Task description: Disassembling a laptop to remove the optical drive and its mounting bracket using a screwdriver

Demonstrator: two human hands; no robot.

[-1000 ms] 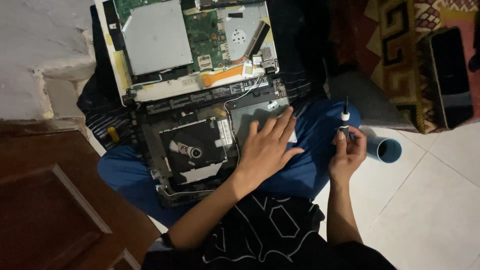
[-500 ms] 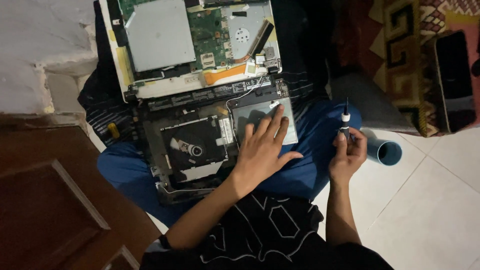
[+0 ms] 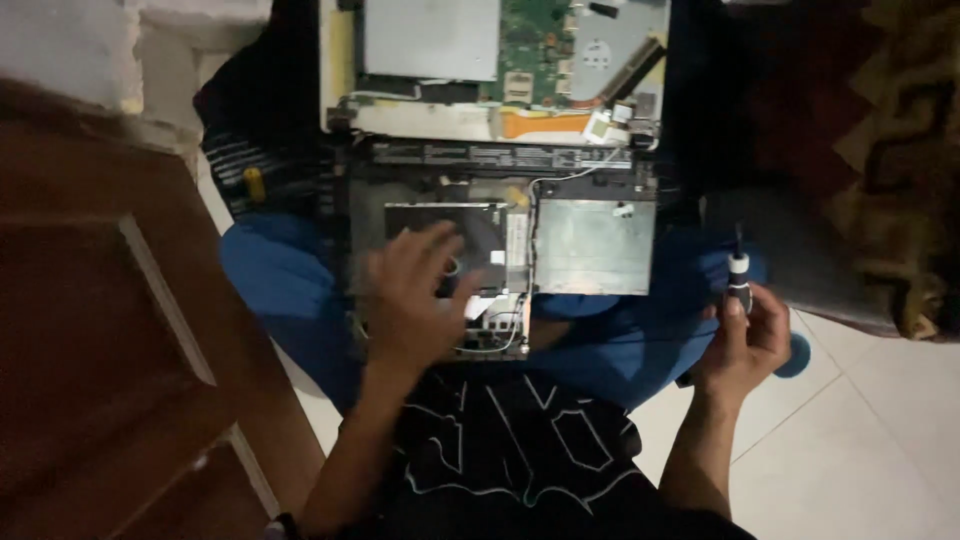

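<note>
An opened laptop base (image 3: 500,190) rests across my lap, its green circuit board (image 3: 540,40) and metal shields exposed at the top. My left hand (image 3: 415,295) lies flat with fingers spread on the optical drive (image 3: 470,235) in the lower left of the chassis. A bare silver plate (image 3: 595,245) sits to its right. My right hand (image 3: 745,335) is off the laptop's right side, closed around a small black and white screwdriver (image 3: 738,270) held tip up.
A dark wooden door (image 3: 100,330) fills the left side. A patterned rug (image 3: 900,170) lies at the right, white floor tiles (image 3: 880,450) below it. A blue cup (image 3: 795,355) peeks from behind my right hand. A small yellow object (image 3: 255,183) sits on striped cloth at the left.
My left hand slid left from the silver plate onto the optical drive. The view shifted so the laptop sits more central. My right hand keeps the screwdriver upright.
</note>
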